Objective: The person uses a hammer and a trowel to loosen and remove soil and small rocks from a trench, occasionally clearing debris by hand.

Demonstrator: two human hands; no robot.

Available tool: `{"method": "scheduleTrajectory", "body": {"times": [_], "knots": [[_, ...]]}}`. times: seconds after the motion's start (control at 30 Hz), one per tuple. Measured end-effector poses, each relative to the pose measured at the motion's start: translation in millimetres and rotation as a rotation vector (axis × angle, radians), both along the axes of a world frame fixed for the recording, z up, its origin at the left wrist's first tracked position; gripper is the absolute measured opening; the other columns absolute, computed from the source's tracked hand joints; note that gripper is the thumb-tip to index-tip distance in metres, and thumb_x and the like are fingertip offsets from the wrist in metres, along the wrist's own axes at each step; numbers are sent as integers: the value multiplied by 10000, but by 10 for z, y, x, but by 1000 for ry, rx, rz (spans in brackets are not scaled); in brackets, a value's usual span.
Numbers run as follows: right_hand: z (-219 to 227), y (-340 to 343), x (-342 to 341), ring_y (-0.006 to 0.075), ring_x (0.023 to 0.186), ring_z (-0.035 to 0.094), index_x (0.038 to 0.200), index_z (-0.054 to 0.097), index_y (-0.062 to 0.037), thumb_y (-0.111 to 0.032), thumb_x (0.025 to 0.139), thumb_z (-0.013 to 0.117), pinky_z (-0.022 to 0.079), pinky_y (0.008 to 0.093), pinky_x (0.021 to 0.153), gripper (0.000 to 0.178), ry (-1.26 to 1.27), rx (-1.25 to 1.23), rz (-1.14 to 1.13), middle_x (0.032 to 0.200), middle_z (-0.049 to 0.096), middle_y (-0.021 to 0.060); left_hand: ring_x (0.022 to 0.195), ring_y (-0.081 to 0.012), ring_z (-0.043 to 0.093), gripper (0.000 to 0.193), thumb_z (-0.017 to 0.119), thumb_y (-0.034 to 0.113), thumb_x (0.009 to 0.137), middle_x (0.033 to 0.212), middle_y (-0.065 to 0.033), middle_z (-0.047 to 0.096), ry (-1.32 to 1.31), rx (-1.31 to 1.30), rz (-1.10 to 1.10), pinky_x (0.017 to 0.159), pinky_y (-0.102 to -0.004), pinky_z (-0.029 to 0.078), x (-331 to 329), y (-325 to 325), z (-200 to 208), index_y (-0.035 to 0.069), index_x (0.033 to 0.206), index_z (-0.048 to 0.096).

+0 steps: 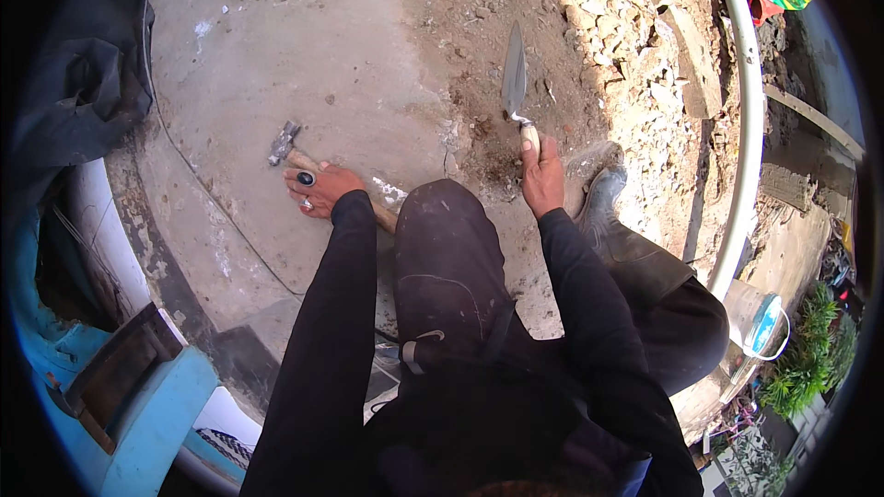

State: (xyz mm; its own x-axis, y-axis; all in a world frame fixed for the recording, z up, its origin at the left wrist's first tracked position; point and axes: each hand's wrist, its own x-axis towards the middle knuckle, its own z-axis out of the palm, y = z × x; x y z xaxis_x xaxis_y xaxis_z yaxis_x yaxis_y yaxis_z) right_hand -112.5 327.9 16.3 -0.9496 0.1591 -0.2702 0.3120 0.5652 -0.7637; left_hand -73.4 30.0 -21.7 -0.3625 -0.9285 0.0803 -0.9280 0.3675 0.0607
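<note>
My left hand, with rings on its fingers, is closed around the wooden handle of a hammer. The hammer lies low over the concrete floor, its metal head pointing to the far left and its handle running back under my wrist toward my knee. In my right hand is a pointing trowel, gripped by its pale wooden handle. Its narrow metal blade points away from me, over the dirt-strewn part of the floor. Loose dark soil lies just left of the trowel's handle.
Broken rubble lines the right, beside a long white pipe. Dark sheeting hangs at the far left, above a blue structure. A thin cable crosses the floor. My boot stands right of the trowel.
</note>
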Motion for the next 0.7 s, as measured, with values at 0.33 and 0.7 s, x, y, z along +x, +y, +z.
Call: {"method": "scheduleTrajectory", "body": {"times": [0.33, 0.7], "knots": [[-539, 365, -63, 479, 898, 590, 1102, 455, -27, -362, 937, 496, 438, 529, 756, 377, -232, 284, 289, 919, 617, 299, 1311, -308, 342, 676, 579, 272, 883, 1418, -146, 340, 49, 28, 32, 1031, -467, 305, -97, 47, 112, 1, 1408, 252], [-352, -6, -774, 432, 912, 617, 1099, 504, -48, -387, 921, 510, 472, 526, 784, 382, -248, 519, 417, 963, 651, 250, 1328, -337, 317, 767, 597, 336, 856, 1431, -167, 326, 52, 15, -23, 1033, -502, 299, -42, -30, 59, 1, 1433, 219]]}}
